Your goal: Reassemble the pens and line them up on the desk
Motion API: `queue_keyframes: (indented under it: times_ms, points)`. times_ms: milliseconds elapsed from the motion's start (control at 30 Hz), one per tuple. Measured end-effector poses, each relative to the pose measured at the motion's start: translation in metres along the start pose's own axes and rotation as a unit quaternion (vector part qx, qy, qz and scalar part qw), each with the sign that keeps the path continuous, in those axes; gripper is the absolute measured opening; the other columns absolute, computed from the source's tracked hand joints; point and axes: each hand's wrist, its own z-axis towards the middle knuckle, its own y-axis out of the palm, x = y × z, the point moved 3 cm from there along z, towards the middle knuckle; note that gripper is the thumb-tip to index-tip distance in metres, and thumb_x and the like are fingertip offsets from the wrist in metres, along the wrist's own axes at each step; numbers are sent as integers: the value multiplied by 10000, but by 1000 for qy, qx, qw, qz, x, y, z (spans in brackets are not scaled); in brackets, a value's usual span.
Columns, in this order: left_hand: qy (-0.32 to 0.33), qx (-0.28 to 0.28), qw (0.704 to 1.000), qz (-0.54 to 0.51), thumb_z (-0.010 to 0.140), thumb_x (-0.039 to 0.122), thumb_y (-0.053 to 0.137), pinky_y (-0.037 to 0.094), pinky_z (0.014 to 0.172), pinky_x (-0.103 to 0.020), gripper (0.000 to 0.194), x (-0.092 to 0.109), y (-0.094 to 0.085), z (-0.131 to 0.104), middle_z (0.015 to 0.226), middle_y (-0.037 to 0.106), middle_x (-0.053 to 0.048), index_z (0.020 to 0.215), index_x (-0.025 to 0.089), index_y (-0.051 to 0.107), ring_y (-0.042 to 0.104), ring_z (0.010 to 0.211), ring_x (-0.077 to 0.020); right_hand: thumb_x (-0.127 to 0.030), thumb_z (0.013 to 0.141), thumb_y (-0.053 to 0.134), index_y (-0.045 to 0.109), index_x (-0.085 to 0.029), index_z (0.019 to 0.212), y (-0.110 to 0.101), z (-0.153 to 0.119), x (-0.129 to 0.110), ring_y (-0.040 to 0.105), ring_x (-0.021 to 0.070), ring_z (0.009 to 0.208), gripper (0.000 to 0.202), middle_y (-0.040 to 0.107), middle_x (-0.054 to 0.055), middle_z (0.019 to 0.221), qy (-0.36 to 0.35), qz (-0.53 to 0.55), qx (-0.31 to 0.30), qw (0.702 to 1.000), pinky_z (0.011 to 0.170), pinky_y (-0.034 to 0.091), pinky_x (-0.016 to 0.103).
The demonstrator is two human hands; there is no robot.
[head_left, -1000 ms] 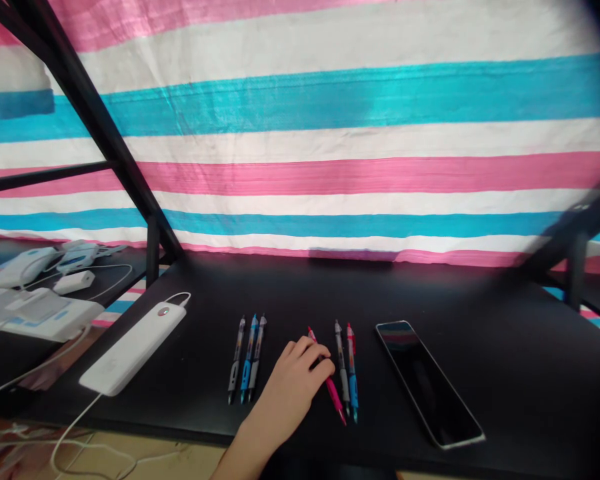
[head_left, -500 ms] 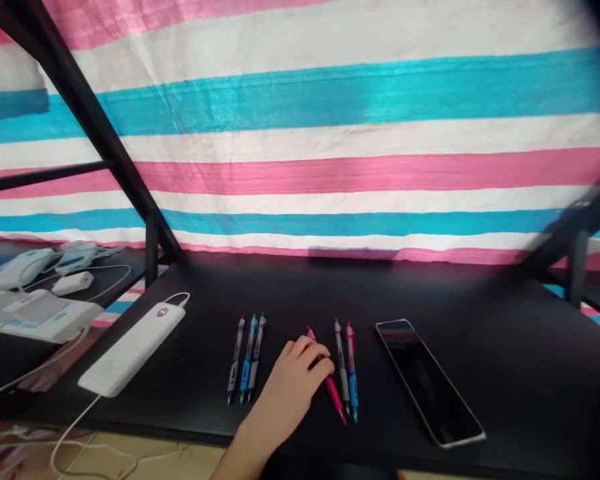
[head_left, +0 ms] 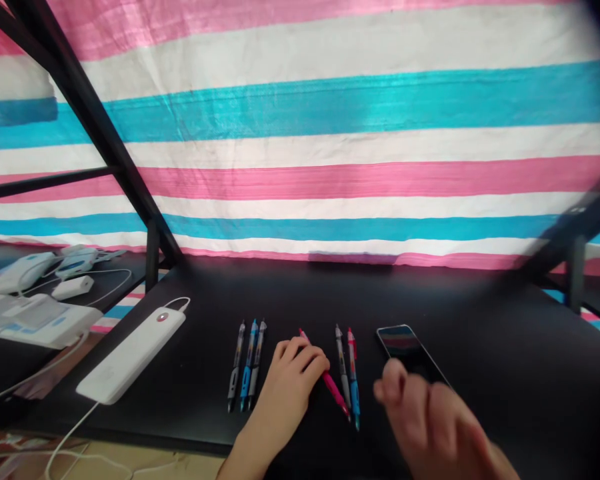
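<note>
Left hand [head_left: 295,380] holds pink pen [head_left: 335,391] slanting upper-left to lower-right — right hand [head_left: 427,417] curls, contents unclear.

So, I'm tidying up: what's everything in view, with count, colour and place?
Desk: 1, black, centre
Pens: 6; three grey, one each blue, pink, red-blue; desk middle
Phone: 1, dark, desk right
Box: 1, white, desk left
Gadgets: several, white, far left
Cables: several, white, left
Bars: several, black, both sides
Sheet: 1, striped pink, blue, white, behind
Floor: 1, tan, lower left
Left hand: 1, bare, on pink pen
Right hand: 1, blurred, in front of phone
</note>
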Motion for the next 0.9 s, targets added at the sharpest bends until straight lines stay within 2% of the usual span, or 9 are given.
queue_keyframes:
  times_ms: [67,100,133,200,267,400,567,800,900]
  points:
    - [-3,46,999,0,912,-58,497,403,984,-442,333,1,-6,1,1030,739,-30,1027,214,651,584,1048,-260,-331,1090,450,690,-304,1119,-15,12,7,629,233,1067,243,696,48,1102,-15,-36,80,996,932,503,371]
    - [0,71,997,5,923,-48,479,375,1031,-461,334,3,-9,2,1008,734,-35,1027,214,657,588,1050,-258,-294,1069,503,709,-294,1068,-20,16,12,632,223,1037,206,696,37,1068,28,-134,130,982,909,486,334]
    - [6,92,996,11,933,-40,462,345,1071,-478,338,5,-12,2,992,727,-40,1029,214,664,592,1052,-254,-317,1048,543,720,-281,1053,-20,19,17,633,233,1015,181,696,43,1049,70,-213,142,964,889,475,333]
    - [21,127,991,25,943,-27,440,306,1114,-498,350,9,-19,3,964,712,-48,1028,215,678,604,1039,-246,-366,1017,580,727,-249,962,-15,24,26,638,239,932,196,689,48,960,121,-318,121,933,833,472,333]
    - [31,145,988,34,947,-20,434,316,1104,-499,359,12,-23,2,939,700,-47,1030,216,691,618,984,-233,-393,1018,551,706,-231,838,-6,28,33,626,228,825,287,661,40,833,133,-360,79,920,761,471,324]
    - [22,151,988,27,965,21,495,409,915,-422,292,11,-26,1,925,705,-45,1046,212,700,621,848,-210,-390,1011,543,704,-225,800,-3,30,43,620,203,724,313,649,20,748,145,-372,62,915,684,461,290]
    - [1,153,988,21,973,75,567,392,770,-382,179,8,-24,0,894,724,-37,1026,196,689,602,808,-219,-418,979,598,747,-230,847,-10,24,49,628,172,625,274,653,-9,671,179,-346,88,917,607,471,239]
    - [-12,118,993,10,1012,128,506,362,666,-365,206,8,-21,-2,808,707,-29,983,199,697,558,741,-221,-348,955,649,797,-249,846,-8,24,45,639,158,615,209,650,-9,677,118,-358,100,921,564,474,215]
    - [-20,119,993,11,1021,152,479,365,635,-362,239,8,-21,-3,770,692,-35,943,195,701,538,706,-220,-280,938,679,798,-254,869,-7,25,43,660,159,651,140,680,-4,726,75,-359,102,925,613,502,219]
